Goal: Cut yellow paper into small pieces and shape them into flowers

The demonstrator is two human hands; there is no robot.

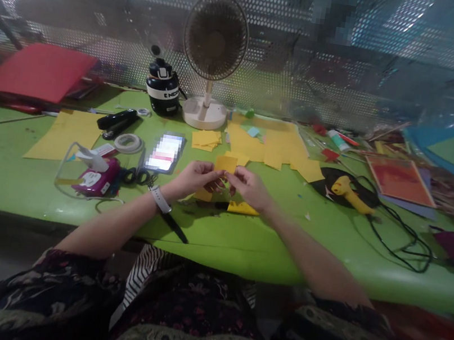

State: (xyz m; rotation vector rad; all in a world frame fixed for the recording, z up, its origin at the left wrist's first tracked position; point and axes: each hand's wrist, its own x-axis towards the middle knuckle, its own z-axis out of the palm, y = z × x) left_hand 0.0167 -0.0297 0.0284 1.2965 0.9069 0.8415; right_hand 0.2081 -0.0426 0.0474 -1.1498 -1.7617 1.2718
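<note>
Both my hands meet over the green table (5,171), holding one small yellow paper piece (226,163) between them. My left hand (196,178), with a watch on its wrist, pinches the paper's left lower edge. My right hand (249,187) pinches its right lower edge. Under the hands lie more yellow paper pieces (242,208) on the table. A stack of small yellow squares (206,139) lies just beyond, and larger yellow sheets (271,145) spread to the right of it.
A desk fan (212,60) stands at the back centre, a dark bottle (163,89) beside it. A phone (164,153), tape roll (129,143), stapler (117,122) and scissors (137,176) lie left. A yellow glue gun (349,192) with cord lies right. Red folder (37,70) far left.
</note>
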